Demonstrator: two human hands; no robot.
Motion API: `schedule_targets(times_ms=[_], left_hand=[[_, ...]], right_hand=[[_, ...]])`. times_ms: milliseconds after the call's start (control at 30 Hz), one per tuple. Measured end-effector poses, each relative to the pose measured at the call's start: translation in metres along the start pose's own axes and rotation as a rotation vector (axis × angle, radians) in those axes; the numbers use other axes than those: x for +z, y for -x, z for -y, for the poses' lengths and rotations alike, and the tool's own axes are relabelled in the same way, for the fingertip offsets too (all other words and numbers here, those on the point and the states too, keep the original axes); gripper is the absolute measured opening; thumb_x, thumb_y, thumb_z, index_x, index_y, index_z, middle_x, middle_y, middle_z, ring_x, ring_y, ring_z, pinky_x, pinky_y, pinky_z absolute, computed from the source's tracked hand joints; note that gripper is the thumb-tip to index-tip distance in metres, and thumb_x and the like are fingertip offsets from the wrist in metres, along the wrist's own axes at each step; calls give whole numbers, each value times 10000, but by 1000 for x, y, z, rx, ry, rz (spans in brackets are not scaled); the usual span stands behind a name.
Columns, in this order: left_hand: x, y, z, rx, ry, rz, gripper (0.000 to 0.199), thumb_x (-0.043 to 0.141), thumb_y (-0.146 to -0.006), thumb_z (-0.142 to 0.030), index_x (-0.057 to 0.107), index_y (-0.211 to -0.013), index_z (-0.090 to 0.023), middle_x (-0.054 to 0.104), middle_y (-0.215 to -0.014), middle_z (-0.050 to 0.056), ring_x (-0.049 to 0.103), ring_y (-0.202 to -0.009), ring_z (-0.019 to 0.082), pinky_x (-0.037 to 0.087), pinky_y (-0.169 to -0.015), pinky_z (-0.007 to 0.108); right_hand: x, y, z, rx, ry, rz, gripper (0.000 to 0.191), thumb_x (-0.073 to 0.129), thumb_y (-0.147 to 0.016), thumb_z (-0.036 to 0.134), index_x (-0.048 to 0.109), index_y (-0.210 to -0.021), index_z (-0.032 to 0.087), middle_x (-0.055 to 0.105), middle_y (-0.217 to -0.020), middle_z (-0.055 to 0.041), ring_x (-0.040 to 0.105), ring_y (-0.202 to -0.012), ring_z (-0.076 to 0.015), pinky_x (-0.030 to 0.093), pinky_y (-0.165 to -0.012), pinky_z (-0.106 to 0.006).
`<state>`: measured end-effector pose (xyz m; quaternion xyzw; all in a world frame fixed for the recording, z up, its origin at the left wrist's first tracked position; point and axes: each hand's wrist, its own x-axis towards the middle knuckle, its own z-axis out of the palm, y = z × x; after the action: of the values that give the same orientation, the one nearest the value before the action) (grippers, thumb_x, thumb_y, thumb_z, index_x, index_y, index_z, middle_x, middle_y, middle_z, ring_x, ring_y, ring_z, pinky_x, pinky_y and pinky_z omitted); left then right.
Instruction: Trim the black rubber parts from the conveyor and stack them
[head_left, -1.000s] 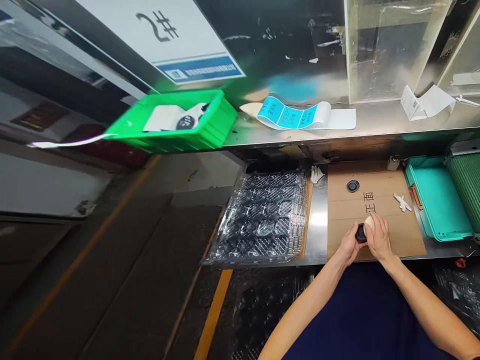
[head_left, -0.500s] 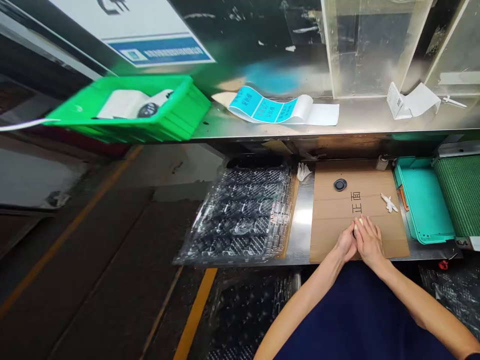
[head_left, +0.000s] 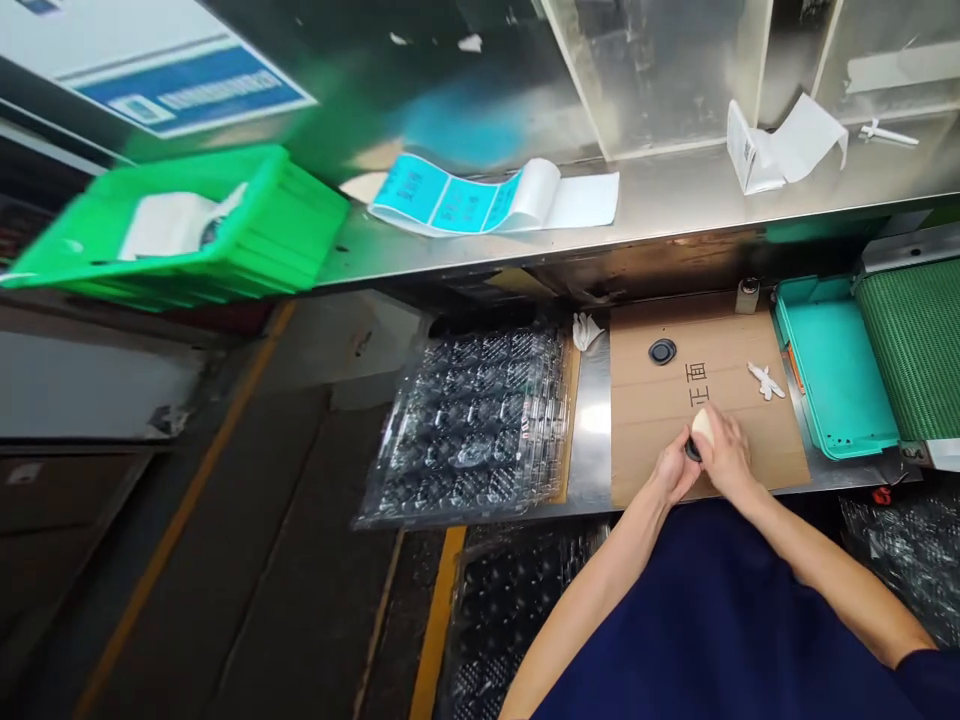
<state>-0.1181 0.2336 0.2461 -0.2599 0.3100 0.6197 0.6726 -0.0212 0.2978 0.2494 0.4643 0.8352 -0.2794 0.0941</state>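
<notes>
Over the near part of a cardboard sheet (head_left: 637, 440), my left hand (head_left: 676, 470) closes on a small round black part (head_left: 693, 451). My right hand (head_left: 727, 452) grips a cream-white rounded piece, perhaps a pad (head_left: 703, 427), right beside and above the black part. Whether the two touch is hard to see. Farther back on the cardboard lies another round black part (head_left: 662, 351), apart from both hands. A crumpled white scrap (head_left: 765, 381) lies to the right of printed characters.
Clear plastic trays with black parts (head_left: 465, 430) lie at left. A teal tray (head_left: 847, 370) and green conveyor belt (head_left: 911, 345) are at right. Above, a shelf (head_left: 660, 190) carries a green bin (head_left: 300, 225) and a blue label roll (head_left: 457, 200). A small bottle (head_left: 747, 295) stands behind.
The view has shifted and tilted. My hands have parted slightly, so the cream-white piece and the black part between them show more. The part on the cardboard has stayed put.
</notes>
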Motion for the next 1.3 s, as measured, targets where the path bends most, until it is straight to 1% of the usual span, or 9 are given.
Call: schedule_targets(times_ms=[67,167,300,433,567,800,933,1133,1300], left_hand=[[-5,-1,3,-22,16,-21,395,412,-1058,-354,661,-1176,-71,642,-1249,151,632,-1101,216,466,-1080,417],[-14,-1,10,-38,67,-29,390,431,-1049,-366,651,-1130,-54,654,-1188,164,640,-1065,231,500,-1026,439],[-21,0,11,-38,102,4,449,417,-1051,-387,658,-1078,-9,644,-1182,206,634,-1079,248,507,-1009,423],[-21,2,4,28,97,-3,403,414,-1054,-359,667,-1062,-45,659,-1128,169,640,-1012,210,497,-980,355],[-26,3,-2,13,77,7,390,414,-1051,-361,656,-1117,-62,643,-1189,160,640,-1002,221,494,-944,372],[-31,5,-5,-45,31,-9,446,396,-1057,-383,665,-1104,-31,649,-1154,186,640,-1020,227,488,-956,362],[-24,4,-3,-14,96,18,442,380,-1063,-376,676,-1064,-48,656,-1137,163,637,-1016,204,495,-954,338],[-16,0,-3,4,20,-58,384,399,-1061,-319,674,-1042,-52,666,-1119,158,640,-989,189,494,-971,328],[-17,-4,-6,35,-10,-113,343,419,-1053,-312,618,-1029,-33,654,-1027,168,646,-926,192,518,-893,331]], right_hand=[[-6,-9,-4,155,-7,80,783,326,-983,642,321,-1633,205,392,-1339,-109,390,-1253,-74,375,-1152,-178],[-18,-16,-11,193,-19,145,717,315,-990,647,438,-1535,199,489,-1168,-89,396,-896,50,312,-865,-15],[-31,-4,-8,163,-82,-9,666,322,-1001,603,454,-1492,173,494,-1168,-63,333,-799,86,147,-713,-27],[-26,17,6,111,-158,188,613,360,-992,553,434,-1484,194,522,-1081,-31,306,-731,96,93,-675,-32],[-18,22,9,22,-200,373,498,388,-982,485,568,-1315,161,524,-1082,-13,345,-762,117,107,-674,-1],[-18,15,8,-16,-140,386,482,386,-985,502,589,-1326,229,508,-1153,2,351,-819,122,117,-724,22],[-18,14,21,177,94,260,563,239,-1024,580,440,-1485,327,500,-1160,-35,253,-769,93,224,-831,29],[-14,9,31,274,195,312,611,113,-1009,648,325,-1534,417,457,-1228,-98,447,-1006,-25,388,-1113,-305],[-12,3,6,284,118,309,578,195,-1005,643,330,-1533,452,468,-1217,-76,445,-977,-13,403,-1093,-271]])
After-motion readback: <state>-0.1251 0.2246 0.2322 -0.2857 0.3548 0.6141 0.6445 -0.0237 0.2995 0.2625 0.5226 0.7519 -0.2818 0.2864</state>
